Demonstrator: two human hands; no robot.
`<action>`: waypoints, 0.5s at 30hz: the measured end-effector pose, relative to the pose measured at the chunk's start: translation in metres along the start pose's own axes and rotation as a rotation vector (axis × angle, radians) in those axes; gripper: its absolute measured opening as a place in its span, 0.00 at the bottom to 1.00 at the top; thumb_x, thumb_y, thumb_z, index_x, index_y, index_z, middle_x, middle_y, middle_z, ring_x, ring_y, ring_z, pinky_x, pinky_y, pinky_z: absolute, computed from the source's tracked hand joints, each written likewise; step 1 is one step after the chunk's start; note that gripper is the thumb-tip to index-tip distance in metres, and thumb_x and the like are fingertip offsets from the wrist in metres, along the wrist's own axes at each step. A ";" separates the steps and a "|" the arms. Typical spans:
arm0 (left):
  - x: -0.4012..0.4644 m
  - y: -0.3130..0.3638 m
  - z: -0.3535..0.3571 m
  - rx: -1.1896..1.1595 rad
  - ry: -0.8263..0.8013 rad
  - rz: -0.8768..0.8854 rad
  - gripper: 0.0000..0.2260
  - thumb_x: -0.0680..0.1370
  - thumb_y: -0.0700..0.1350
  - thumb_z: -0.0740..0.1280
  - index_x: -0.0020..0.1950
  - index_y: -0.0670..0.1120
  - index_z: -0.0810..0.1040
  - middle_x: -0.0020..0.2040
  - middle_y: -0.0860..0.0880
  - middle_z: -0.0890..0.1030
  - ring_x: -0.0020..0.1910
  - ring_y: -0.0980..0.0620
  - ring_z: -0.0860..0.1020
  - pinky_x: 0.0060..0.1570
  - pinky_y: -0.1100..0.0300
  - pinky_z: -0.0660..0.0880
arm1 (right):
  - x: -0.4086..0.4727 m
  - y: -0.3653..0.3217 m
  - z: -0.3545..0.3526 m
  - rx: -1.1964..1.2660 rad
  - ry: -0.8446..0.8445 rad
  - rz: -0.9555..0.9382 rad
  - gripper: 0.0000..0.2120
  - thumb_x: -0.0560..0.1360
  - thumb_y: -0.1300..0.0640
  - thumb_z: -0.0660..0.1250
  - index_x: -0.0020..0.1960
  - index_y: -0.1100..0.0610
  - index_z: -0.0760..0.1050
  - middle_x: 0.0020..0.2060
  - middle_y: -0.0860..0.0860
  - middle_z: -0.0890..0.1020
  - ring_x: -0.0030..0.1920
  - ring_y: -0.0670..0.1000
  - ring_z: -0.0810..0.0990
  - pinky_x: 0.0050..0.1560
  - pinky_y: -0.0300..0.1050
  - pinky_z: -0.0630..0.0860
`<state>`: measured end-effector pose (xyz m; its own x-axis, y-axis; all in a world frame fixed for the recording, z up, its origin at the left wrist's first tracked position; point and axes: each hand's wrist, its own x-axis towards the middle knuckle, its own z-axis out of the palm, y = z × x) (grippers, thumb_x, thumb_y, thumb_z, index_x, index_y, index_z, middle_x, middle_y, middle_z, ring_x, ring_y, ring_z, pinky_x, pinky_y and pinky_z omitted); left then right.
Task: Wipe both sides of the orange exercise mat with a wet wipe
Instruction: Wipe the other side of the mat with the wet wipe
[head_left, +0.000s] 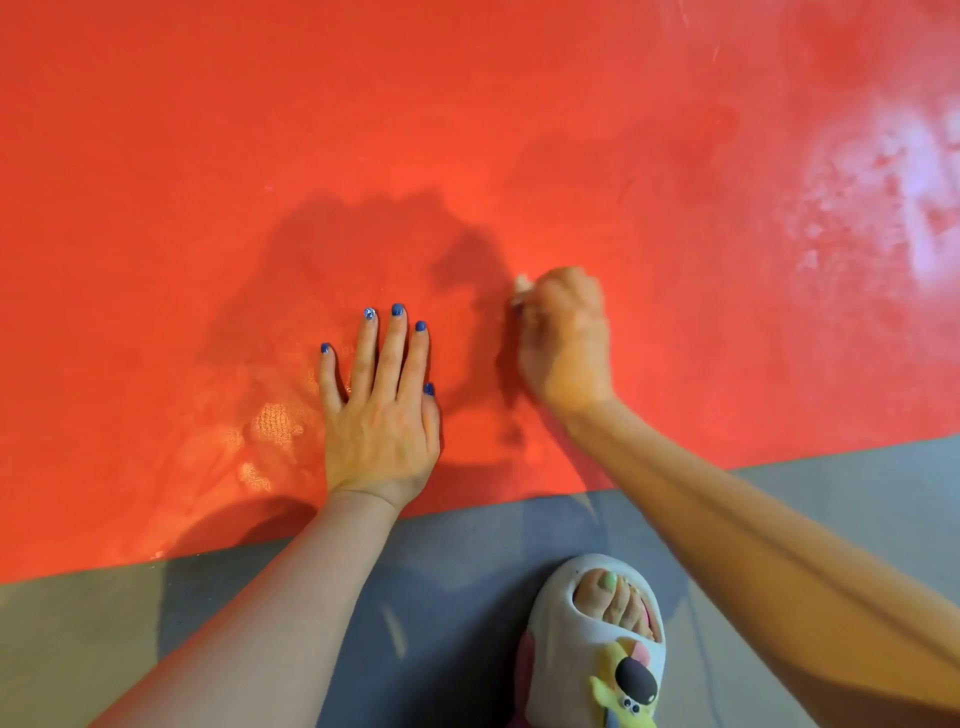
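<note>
Here the orange exercise mat (467, 104) lies flat on the grey floor (78, 649) and fills most of the view ahead of both hands; its near edge runs across the picture, rising toward the right, so its long axis seems to run left to right, though neither end is in view. The left hand (382, 410) rests palm down on the mat with fingers straight and slightly spread, near that edge, apparently bracing. The right hand (566, 338) is just beside it, a little farther in, its fingers curled round a small pale wad that peeks out at the fingertips, most likely the wet wipe (521, 283), pressed against the mat.

The coming stroke turns on this: the wiping hand is the nearer one to the stretch on the right, where a whitish, blotchy patch (893, 171) shows well apart from it. Whether that is glare on moisture or residue cannot be told. The mat looks smooth and faintly sheened, with a fine dimpled grain catching light left of the braced hand. A soft white slipper (597, 639) with an open toe stands on the floor near the edge
</note>
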<state>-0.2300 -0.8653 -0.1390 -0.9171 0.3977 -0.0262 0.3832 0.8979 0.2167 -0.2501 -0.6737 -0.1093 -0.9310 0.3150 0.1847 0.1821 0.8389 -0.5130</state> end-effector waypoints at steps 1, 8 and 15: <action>0.000 0.000 0.000 -0.002 0.004 -0.002 0.27 0.80 0.47 0.56 0.79 0.46 0.64 0.82 0.47 0.59 0.82 0.45 0.54 0.76 0.35 0.51 | -0.010 -0.011 0.004 0.040 -0.095 -0.096 0.10 0.78 0.64 0.62 0.39 0.59 0.75 0.39 0.57 0.77 0.40 0.58 0.73 0.43 0.51 0.69; 0.000 -0.001 0.000 0.019 -0.005 0.008 0.26 0.81 0.48 0.54 0.81 0.46 0.62 0.82 0.47 0.58 0.82 0.45 0.53 0.76 0.36 0.50 | 0.002 0.066 -0.043 -0.122 0.098 0.241 0.08 0.76 0.62 0.63 0.38 0.62 0.73 0.44 0.59 0.76 0.46 0.60 0.75 0.48 0.56 0.73; 0.000 -0.001 0.000 -0.002 0.012 0.002 0.27 0.80 0.47 0.56 0.80 0.45 0.64 0.82 0.46 0.59 0.82 0.45 0.54 0.76 0.35 0.51 | -0.048 -0.024 0.002 0.082 -0.172 -0.146 0.07 0.75 0.69 0.63 0.40 0.63 0.77 0.40 0.59 0.76 0.40 0.59 0.73 0.44 0.53 0.73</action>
<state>-0.2299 -0.8660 -0.1393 -0.9174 0.3976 -0.0143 0.3851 0.8965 0.2190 -0.2102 -0.7101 -0.1070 -0.9870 0.1068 0.1201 0.0217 0.8290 -0.5588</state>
